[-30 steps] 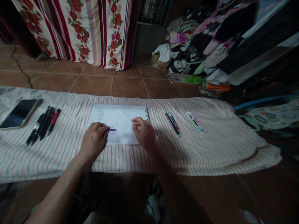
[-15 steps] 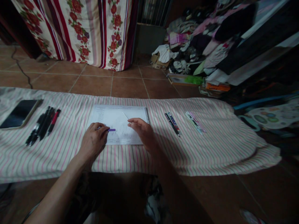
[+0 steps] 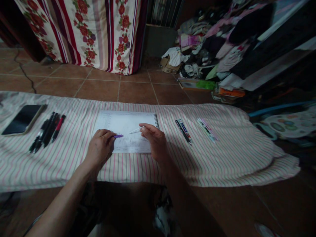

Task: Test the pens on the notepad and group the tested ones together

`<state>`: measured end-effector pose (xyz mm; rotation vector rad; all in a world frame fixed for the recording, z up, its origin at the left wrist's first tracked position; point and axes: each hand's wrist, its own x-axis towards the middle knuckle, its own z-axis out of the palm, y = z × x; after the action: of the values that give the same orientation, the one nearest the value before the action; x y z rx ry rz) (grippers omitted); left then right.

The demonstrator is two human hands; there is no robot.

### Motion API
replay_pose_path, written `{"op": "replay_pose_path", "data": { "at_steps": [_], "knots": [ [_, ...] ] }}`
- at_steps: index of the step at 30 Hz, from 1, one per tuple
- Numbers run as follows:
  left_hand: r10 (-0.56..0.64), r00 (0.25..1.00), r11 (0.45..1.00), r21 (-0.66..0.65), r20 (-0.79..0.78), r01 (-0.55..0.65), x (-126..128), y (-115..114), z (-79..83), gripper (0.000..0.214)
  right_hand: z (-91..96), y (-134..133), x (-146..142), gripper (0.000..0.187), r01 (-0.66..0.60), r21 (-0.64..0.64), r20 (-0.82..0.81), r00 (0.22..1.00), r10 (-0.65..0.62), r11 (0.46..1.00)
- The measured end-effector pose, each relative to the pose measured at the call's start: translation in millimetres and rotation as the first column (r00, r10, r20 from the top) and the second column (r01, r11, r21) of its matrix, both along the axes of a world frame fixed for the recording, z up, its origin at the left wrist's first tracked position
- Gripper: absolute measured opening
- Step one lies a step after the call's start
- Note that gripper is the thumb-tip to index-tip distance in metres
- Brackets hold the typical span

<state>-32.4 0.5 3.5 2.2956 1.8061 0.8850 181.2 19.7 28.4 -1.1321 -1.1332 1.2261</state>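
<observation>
A spiral-bound notebook (image 3: pixel 128 120) lies open on the striped cloth, with faint writing or sketch lines on its page. Over the page's left side, my left hand (image 3: pixel 100 144) is closed, fingertips pinching a purple pen (image 3: pixel 118 136); only a short length sticks out to the right. My right hand (image 3: pixel 155 138), above the page's right side, pinches a slim white pen (image 3: pixel 134 131) between thumb and fingers. Its thin end points left, toward the purple pen, with a small gap between them. Whether that thin end touches the paper I cannot tell.
Several black pens (image 3: pixel 48 131) and a red-and-black pen (image 3: pixel 58 128) lie left, beside a phone (image 3: pixel 22 119). Right of the notebook are dark pens (image 3: pixel 183 131) and pale pens (image 3: pixel 207 129). The striped cloth (image 3: pixel 234 151) ends in a loose fold at right.
My right hand has turned the white pen from pointing up and away to lying nearly level, its thin end now lower and leftward. My left hand keeps the purple pen almost in place.
</observation>
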Motion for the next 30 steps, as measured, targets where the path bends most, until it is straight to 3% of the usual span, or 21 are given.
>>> {"op": "replay_pose_path", "data": {
  "at_steps": [4,8,14,30],
  "knots": [
    [0.033,0.997,0.999,-0.024,0.068,-0.032,0.5,0.3,3.5,0.027,2.0,-0.1,-2.2,0.023,0.010,-0.073,-0.202,0.979,-0.025,0.997],
    [0.032,0.990,0.999,-0.033,0.139,-0.028,1.7,0.4,5.5,0.026,4.5,0.3,-6.7,0.023,0.069,-0.086,-0.301,0.949,-0.092,0.994],
    [0.012,0.983,1.000,-0.026,0.183,-0.007,4.5,-0.3,4.4,0.023,5.7,1.7,-7.8,0.022,0.132,-0.069,-0.345,0.927,-0.147,0.989],
    [-0.026,0.971,1.000,0.003,0.239,0.026,11.5,0.2,1.8,0.019,4.0,-0.7,-10.5,0.021,0.122,-0.057,-0.301,0.944,-0.133,0.991]
  ]
}}
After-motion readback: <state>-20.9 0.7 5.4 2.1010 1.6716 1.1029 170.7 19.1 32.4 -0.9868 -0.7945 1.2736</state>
